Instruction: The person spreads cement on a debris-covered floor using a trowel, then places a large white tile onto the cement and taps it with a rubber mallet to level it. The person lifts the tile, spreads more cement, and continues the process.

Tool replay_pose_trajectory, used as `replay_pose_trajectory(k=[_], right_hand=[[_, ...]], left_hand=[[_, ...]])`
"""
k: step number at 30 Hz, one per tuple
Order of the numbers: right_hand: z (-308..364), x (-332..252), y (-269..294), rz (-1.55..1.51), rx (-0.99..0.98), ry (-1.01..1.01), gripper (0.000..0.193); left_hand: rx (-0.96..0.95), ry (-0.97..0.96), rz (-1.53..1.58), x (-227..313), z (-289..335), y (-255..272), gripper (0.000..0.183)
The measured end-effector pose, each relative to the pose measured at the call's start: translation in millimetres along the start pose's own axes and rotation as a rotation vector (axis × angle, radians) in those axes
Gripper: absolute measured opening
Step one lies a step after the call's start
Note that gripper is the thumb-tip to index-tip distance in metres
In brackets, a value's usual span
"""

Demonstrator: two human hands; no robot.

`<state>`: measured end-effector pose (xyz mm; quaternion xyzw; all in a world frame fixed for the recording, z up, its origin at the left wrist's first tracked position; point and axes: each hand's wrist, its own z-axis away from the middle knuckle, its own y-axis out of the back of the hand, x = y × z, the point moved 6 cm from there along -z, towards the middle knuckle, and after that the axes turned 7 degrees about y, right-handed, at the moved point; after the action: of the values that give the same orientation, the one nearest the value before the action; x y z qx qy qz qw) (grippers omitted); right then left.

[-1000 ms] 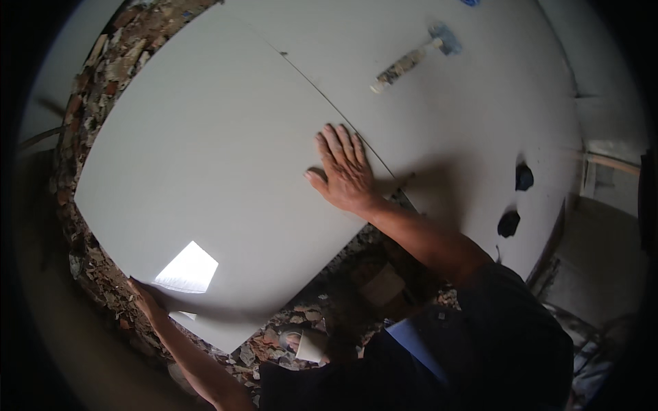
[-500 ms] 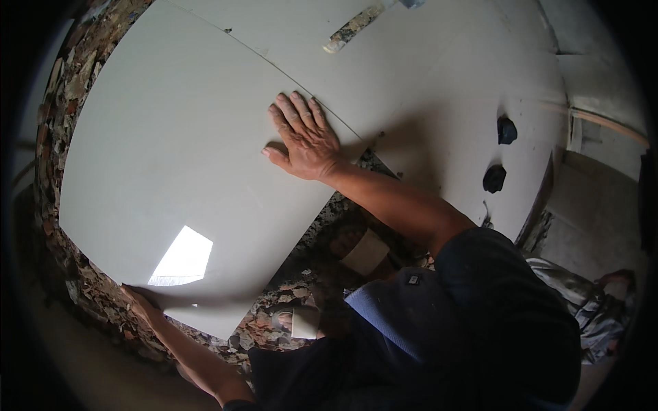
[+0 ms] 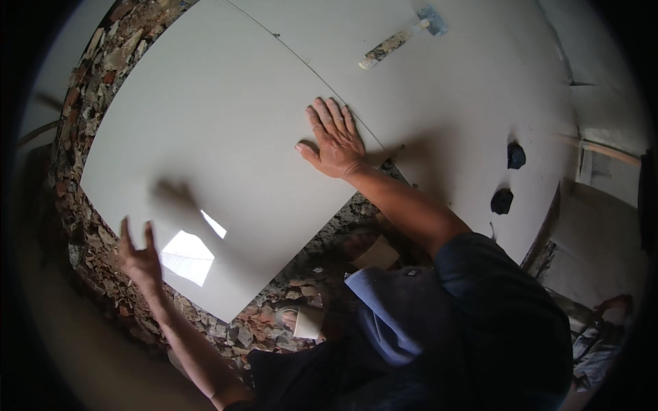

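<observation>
A large pale glossy floor tile (image 3: 199,137) lies in front of me, its far right edge along a thin seam with the neighbouring pale tile (image 3: 452,103). My right hand (image 3: 334,142) rests flat on the large tile close to that seam, fingers spread and holding nothing. Beside the tile's left edge, my left hand (image 3: 142,264) is raised with its fingers apart and nothing in it. A dark shadow and a bright window reflection show on the tile's surface near it.
A hammer (image 3: 394,48) with a mortar-smeared handle lies on the neighbouring tile. Two black lumps (image 3: 515,156) sit farther right. Broken rubble (image 3: 103,240) borders the tile on the left and below. My sandalled foot (image 3: 307,322) stands in the rubble by the tile's near corner.
My left hand has come up off the tile's near left edge, fingers spreading. My right hand stays flat by the seam. The view has shifted, bringing the hammer head fully in.
</observation>
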<state>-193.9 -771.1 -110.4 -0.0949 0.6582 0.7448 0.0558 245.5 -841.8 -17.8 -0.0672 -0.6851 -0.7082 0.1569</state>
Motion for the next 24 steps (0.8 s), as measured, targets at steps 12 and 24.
replay_pose_trajectory(k=[12,24], right_hand=[[-17.4,92.4,9.5,-0.107,0.483,-0.214,0.059],[-71.4,277.7,25.6,0.021,0.186,-0.858,0.073]], left_hand=[[-0.386,-0.064,-0.169,103.0,80.8,-108.5,0.104],[-0.543,0.177,-0.224,-52.3,207.7,-56.4,0.082]])
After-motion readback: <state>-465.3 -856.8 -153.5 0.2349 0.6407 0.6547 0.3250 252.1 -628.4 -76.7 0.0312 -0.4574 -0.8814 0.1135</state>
